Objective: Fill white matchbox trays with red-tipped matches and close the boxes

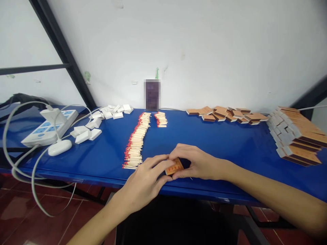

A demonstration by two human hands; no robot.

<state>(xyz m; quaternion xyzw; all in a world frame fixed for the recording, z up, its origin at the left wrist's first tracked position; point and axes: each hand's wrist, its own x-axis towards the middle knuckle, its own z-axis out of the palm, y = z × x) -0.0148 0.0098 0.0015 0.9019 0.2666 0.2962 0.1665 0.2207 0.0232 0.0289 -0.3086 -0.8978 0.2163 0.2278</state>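
A small orange matchbox (174,167) with red print is held between both my hands, low over the front part of the blue table. My left hand (149,175) grips its left end, fingers over the top and thumb at the near side. On the right end, my right hand (195,160) pinches it between fingers and thumb. Beyond my left hand, a long row of red-tipped matches (136,141) runs back across the table. A shorter group of matches (161,119) lies to the right of its far end.
White inner trays (83,136) lie loose at the left. Orange matchbox sleeves (224,114) are heaped along the wall, and matchboxes (298,132) are stacked at the right. A power strip (51,127) with white cables sits on the far left. A blurred dark object (152,95) stands against the wall.
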